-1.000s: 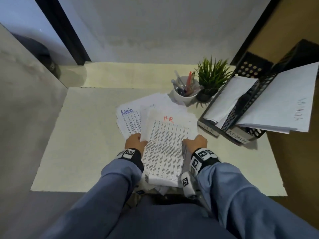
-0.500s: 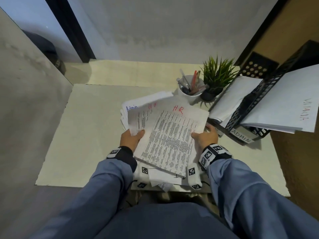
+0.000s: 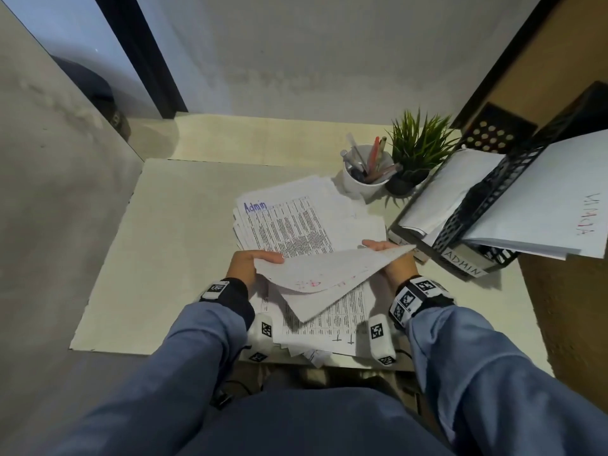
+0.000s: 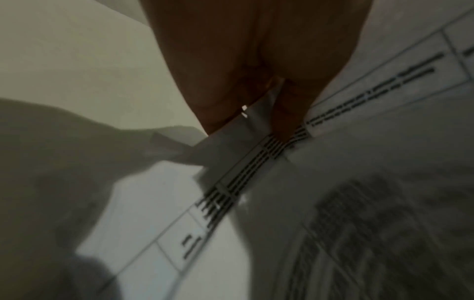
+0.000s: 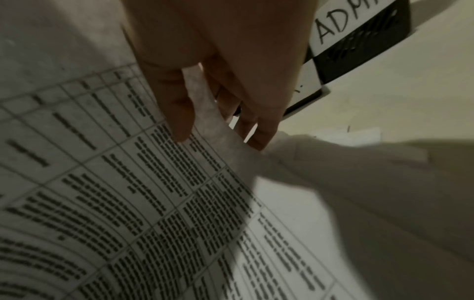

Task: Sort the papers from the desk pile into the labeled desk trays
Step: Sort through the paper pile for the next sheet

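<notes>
Both hands hold a small bundle of HR sheets (image 3: pixel 322 278) above the desk, tipped so the blank back faces up with red writing showing through. My left hand (image 3: pixel 255 263) pinches the left edge; the left wrist view shows the left hand (image 4: pixel 256 113) closed on paper. My right hand (image 3: pixel 390 255) grips the right corner; in the right wrist view the right hand (image 5: pixel 218 132) has its thumb on the printed side (image 5: pixel 128 203). The desk pile (image 3: pixel 289 225) lies beyond, its top sheet marked "Admin" in blue. More sheets (image 3: pixel 329 327) lie under my wrists. Black mesh trays (image 3: pixel 477 205) stand right, one labelled ADMIN (image 3: pixel 464 263).
A white cup of pens (image 3: pixel 365 179) and a small potted plant (image 3: pixel 414 153) stand behind the pile, beside the trays. Both trays hold white sheets (image 3: pixel 441 195). A grey wall closes the left side and a brown panel the right. The ADMIN label (image 5: pixel 343 26) sits just past my right fingers.
The HR sheets lay on the pile a second ago; both hands have lifted them and tipped them back toward me, which uncovered the sheet marked "Admin" underneath.
</notes>
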### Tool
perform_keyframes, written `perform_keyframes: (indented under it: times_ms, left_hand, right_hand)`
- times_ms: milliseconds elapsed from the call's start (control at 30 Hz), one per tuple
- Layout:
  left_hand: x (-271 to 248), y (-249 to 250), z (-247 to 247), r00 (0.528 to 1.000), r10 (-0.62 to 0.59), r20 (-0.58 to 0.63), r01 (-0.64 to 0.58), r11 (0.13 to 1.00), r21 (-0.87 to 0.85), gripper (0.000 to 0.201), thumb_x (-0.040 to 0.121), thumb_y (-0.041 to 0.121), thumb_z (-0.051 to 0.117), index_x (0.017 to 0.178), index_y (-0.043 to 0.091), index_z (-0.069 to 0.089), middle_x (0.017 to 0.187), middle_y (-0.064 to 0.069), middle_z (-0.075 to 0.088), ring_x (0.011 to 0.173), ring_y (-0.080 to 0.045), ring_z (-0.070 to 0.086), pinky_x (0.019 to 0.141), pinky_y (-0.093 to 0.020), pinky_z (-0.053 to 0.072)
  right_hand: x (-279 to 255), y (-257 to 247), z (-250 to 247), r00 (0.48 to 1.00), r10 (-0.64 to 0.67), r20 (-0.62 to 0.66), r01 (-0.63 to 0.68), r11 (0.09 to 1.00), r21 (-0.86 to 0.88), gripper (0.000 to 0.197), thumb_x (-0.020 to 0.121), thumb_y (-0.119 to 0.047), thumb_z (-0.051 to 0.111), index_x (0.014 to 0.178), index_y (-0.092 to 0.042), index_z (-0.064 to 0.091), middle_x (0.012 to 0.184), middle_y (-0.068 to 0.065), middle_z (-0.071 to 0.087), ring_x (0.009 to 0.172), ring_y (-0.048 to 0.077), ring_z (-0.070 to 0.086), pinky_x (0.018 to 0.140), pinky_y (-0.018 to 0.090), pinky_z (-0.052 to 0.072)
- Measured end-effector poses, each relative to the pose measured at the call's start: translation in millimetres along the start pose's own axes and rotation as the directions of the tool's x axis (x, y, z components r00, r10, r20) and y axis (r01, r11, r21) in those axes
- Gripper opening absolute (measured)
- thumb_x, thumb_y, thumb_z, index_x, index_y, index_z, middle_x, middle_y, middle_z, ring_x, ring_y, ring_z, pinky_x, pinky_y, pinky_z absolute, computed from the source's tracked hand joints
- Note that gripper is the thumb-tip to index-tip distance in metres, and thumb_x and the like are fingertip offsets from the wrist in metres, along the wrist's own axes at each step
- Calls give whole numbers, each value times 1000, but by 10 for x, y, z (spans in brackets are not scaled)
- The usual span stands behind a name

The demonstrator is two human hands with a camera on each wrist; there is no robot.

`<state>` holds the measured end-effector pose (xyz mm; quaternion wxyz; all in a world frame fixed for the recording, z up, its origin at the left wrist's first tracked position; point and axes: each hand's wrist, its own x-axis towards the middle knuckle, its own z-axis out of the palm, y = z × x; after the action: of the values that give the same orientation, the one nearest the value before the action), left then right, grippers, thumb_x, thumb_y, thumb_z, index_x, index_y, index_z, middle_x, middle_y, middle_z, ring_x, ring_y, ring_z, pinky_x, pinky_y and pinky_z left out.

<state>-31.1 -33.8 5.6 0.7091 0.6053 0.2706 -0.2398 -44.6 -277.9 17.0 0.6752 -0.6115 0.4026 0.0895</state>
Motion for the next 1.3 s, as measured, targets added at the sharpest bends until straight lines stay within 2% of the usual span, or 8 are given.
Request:
perform_keyframes:
  times_ms: [167, 333, 467, 633, 733, 900, 1100, 1300]
  left_hand:
    - [-55, 31, 146, 1000, 15, 26, -17, 995, 93, 13, 80, 5, 61, 85, 1, 72, 108, -24, 63, 105, -41, 58, 92, -40, 49]
    - [-220, 189, 265, 978, 140, 157, -150, 987, 55, 69, 79, 74, 39, 131, 30, 52, 136, -4, 54, 126, -23, 51, 111, -43, 33]
    - [-368, 418, 464, 880, 474, 34, -463, 838, 287, 22, 88, 20, 62, 110, 15, 61, 96, 5, 67, 92, -13, 65, 84, -29, 55]
    - [-410, 551, 508, 766, 636, -95, -598, 758, 259, 23, 89, 19, 61, 112, 15, 60, 98, 6, 65, 90, -6, 62, 78, -16, 52]
    - [-316, 345, 448, 827, 558, -73, -502, 790, 352, 25, 89, 21, 61, 113, 15, 58, 103, 1, 66, 96, -15, 63, 85, -27, 51]
    - [-247, 139, 371, 909, 403, -103, -344, 868, 359, 25, 85, 27, 65, 106, 16, 58, 104, -4, 67, 101, -25, 63, 96, -45, 49]
    - [-414, 821, 729, 786, 617, 49, -596, 733, 328, 10, 84, 23, 65, 85, 13, 65, 77, 11, 66, 73, -1, 61, 71, -21, 53]
    - [-652, 1514, 1317, 516, 795, 319, -771, 268, 578, 10, 89, 19, 56, 84, 21, 65, 64, 13, 56, 58, -1, 49, 51, -7, 33]
  right_hand:
    - [-219, -107, 80, 989, -147, -4, 146, 984, -106, 20, 78, 19, 50, 87, 4, 60, 79, 9, 60, 79, 27, 57, 57, 21, 45]
    - [-293, -271, 130, 983, -179, 50, 172, 978, 116, 44, 77, 21, 54, 119, 6, 54, 108, 17, 62, 79, 21, 63, 55, 14, 55]
    - [-368, -541, 208, 925, -380, 20, 380, 925, -13, 24, 83, 1, 60, 107, -2, 66, 104, 9, 69, 100, 24, 66, 89, 34, 54]
    - [-666, -778, 253, 813, -582, -25, 580, 806, 120, 24, 80, 8, 59, 78, -15, 64, 80, 4, 66, 72, 10, 64, 65, 25, 55]
    - [-630, -530, 310, 870, -493, -8, 493, 870, 9, 5, 78, 6, 59, 75, 10, 58, 76, 32, 56, 64, 40, 51, 58, 47, 49]
    - [-474, -297, 248, 950, -313, 1, 311, 943, -118, 15, 78, 5, 58, 88, 16, 61, 82, 21, 65, 65, 33, 58, 58, 29, 49]
    - [-173, -788, -128, 845, -457, -279, 475, 880, -3, 27, 83, -2, 59, 110, -3, 65, 98, 7, 67, 85, 15, 62, 76, 21, 54]
    - [250, -808, -466, 846, -285, -451, 213, 955, -205, 60, 83, -19, 62, 136, 0, 40, 135, 16, 51, 122, 30, 50, 102, 33, 41]
